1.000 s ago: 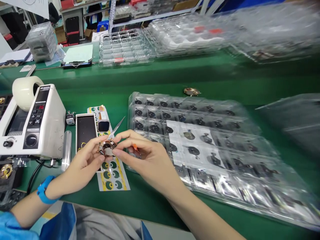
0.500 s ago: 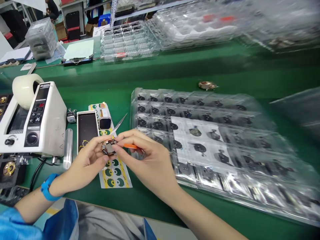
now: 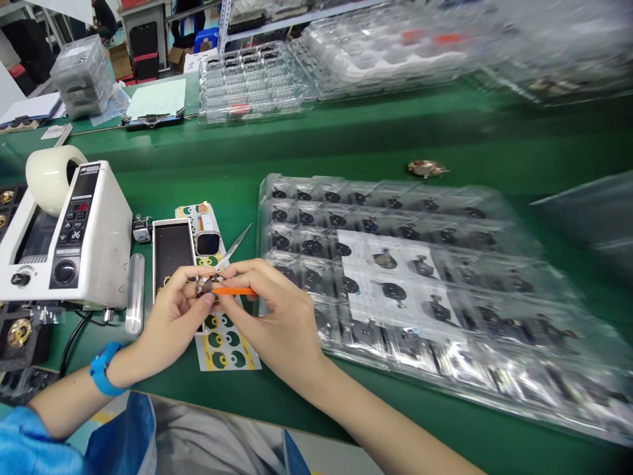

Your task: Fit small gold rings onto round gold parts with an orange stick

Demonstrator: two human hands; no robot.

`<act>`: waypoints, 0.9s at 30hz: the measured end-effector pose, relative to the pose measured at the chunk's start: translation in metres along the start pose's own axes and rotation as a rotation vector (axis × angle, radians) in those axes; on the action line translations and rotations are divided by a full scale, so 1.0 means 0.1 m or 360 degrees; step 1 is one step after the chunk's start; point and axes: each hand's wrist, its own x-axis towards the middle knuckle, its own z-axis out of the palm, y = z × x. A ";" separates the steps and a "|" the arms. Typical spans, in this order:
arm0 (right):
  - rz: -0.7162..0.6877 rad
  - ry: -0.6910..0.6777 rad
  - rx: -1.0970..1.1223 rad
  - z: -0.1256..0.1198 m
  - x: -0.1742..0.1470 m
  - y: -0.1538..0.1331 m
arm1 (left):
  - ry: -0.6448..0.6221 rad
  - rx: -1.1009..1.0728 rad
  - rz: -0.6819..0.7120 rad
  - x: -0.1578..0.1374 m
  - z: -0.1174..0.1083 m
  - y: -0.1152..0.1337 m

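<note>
In the head view, the landmark is the large clear tray [image 3: 265, 224], its pockets carrying dark discs with small tabs. Left of it, the left hand [image 3: 171, 316] pinches a round metal part [image 3: 204, 284] between thumb and bent fingers. The right hand [image 3: 284, 320], by the tray's near-left side, has thumb and forefinger closed on an orange tool [image 3: 235, 291], whose left end is at the round part. A pointed silver blade [image 3: 235, 247] shows past the fingertips; I cannot tell whether it is held. Also left of the tray, a yellow-marked sheet [image 3: 230, 340] lies under the hands, with a square-faced watch [image 3: 208, 244] on it. Farther left are a black-lined box [image 3: 174, 247] and a white tape dispenser [image 3: 101, 237]. Just beyond the tray's far edge lies another round piece [image 3: 426, 169].
</note>
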 end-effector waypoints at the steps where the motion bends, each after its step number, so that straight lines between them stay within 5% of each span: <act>1: -0.0009 0.0011 -0.0011 0.01 0.00 0.00 | -0.0002 -0.0001 0.0006 0.00 0.00 0.00; 11: 0.0000 0.0074 -0.0023 0.08 -0.04 0.01 | 0.0077 0.0117 0.0058 0.00 0.02 -0.04; 21: -0.0289 0.0117 -0.0293 0.05 -0.04 0.01 | 0.0104 0.0090 0.0024 0.01 0.01 -0.01; 27: 0.0158 -0.0068 0.0084 -0.03 0.03 0.02 | 0.0087 -0.0003 -0.0023 -0.01 0.01 0.02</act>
